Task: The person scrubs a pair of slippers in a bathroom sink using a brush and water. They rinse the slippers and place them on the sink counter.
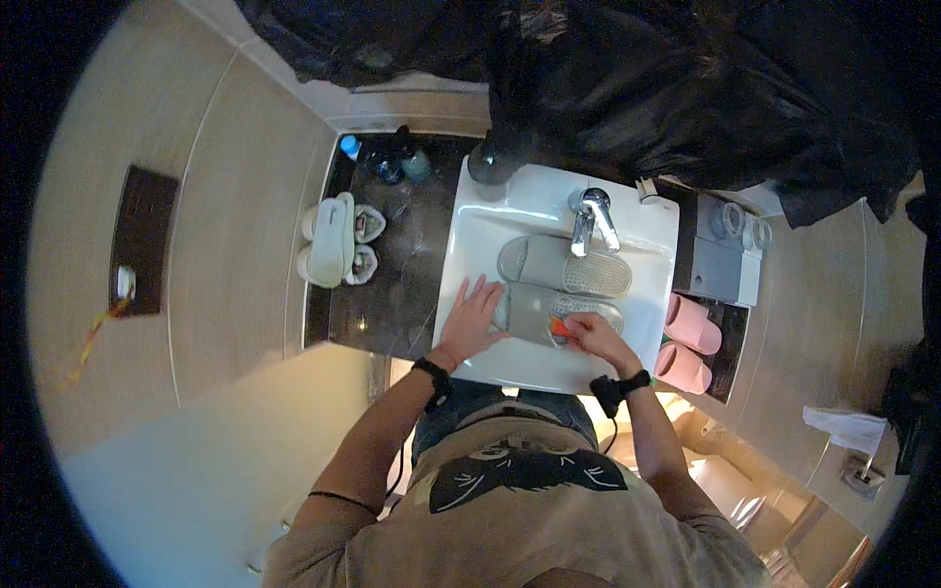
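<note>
Two grey slippers lie side by side in the white sink (466, 245): the far slipper (549, 260) sits below the tap, the near slipper (534, 312) under my hands. My left hand (470, 321) rests with fingers spread at the left end of the near slipper, steadying contact on its edge. Pinched in my right hand (600, 339) is a small orange object (559, 327), pressed to the dotted insole at the slipper's right part. Its working side is hidden, so its exact kind does not show.
A chrome tap (593, 216) stands at the sink's back. On the dark counter to the left are pale shoes (331, 240) and bottles (402, 165). Pink slippers (689, 328) and a grey box (714, 257) stand to the right. Black plastic sheeting (627, 88) hangs behind.
</note>
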Demonstrator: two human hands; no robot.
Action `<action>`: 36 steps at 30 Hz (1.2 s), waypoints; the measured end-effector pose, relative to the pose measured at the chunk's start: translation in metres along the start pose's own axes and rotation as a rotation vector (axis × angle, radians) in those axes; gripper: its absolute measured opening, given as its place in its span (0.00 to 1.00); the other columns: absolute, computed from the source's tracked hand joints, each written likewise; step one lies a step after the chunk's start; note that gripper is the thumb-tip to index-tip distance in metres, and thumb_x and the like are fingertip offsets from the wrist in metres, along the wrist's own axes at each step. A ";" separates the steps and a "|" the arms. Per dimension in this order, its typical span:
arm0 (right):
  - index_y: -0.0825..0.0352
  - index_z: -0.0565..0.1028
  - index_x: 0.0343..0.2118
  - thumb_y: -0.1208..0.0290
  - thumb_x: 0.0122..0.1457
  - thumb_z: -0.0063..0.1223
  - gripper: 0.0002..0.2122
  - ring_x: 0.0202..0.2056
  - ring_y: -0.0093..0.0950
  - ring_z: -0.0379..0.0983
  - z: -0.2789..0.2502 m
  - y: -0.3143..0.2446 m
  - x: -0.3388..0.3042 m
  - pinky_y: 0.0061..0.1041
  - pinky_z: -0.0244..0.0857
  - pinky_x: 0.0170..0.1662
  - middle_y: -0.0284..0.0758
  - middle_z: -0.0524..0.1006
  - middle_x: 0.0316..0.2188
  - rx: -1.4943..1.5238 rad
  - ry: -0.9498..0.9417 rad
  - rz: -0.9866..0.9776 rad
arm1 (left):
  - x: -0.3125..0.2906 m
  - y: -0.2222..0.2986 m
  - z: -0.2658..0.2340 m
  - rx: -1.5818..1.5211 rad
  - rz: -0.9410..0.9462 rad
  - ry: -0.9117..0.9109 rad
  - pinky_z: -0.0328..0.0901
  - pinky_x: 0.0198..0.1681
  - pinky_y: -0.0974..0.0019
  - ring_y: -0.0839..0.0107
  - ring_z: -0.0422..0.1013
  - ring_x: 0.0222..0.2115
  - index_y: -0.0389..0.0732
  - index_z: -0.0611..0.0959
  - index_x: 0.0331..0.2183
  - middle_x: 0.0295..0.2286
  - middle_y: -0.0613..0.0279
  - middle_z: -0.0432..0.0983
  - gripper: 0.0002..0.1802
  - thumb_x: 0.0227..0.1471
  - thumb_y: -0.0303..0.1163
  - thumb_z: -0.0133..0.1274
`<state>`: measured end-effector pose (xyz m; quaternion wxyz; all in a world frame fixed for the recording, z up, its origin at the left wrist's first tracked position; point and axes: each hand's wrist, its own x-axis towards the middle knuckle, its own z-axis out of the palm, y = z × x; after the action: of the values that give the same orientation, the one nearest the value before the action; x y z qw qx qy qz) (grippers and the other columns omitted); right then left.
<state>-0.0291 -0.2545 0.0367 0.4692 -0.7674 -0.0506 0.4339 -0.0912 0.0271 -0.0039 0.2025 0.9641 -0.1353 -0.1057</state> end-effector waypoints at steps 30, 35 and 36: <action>0.67 0.78 0.33 0.63 0.66 0.45 0.14 0.19 0.14 0.64 -0.028 0.002 0.017 0.16 0.56 0.20 0.25 0.70 0.17 0.160 -0.054 0.031 | 0.004 0.013 -0.005 0.104 -0.027 0.099 0.45 0.66 0.47 0.56 0.56 0.61 0.34 0.64 0.58 0.56 0.49 0.63 0.52 0.38 0.49 0.67; 0.70 0.76 0.26 0.63 0.65 0.47 0.15 0.18 0.20 0.67 0.013 0.014 0.047 0.25 0.60 0.22 0.31 0.74 0.17 -0.037 0.023 -0.173 | 0.003 0.014 -0.004 0.092 0.003 0.140 0.46 0.66 0.47 0.55 0.57 0.61 0.34 0.63 0.58 0.56 0.49 0.63 0.51 0.37 0.46 0.68; 0.69 0.77 0.26 0.64 0.64 0.47 0.15 0.18 0.20 0.67 0.008 0.018 0.046 0.25 0.61 0.22 0.31 0.74 0.17 0.048 0.013 -0.140 | 0.003 0.014 -0.004 0.096 0.014 0.155 0.46 0.66 0.48 0.55 0.56 0.61 0.34 0.64 0.58 0.56 0.50 0.63 0.51 0.38 0.45 0.68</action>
<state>-0.0126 -0.2367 -0.0072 0.5172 -0.7533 -0.0908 0.3959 -0.0905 0.0156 0.0050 0.1668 0.9770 -0.1308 -0.0230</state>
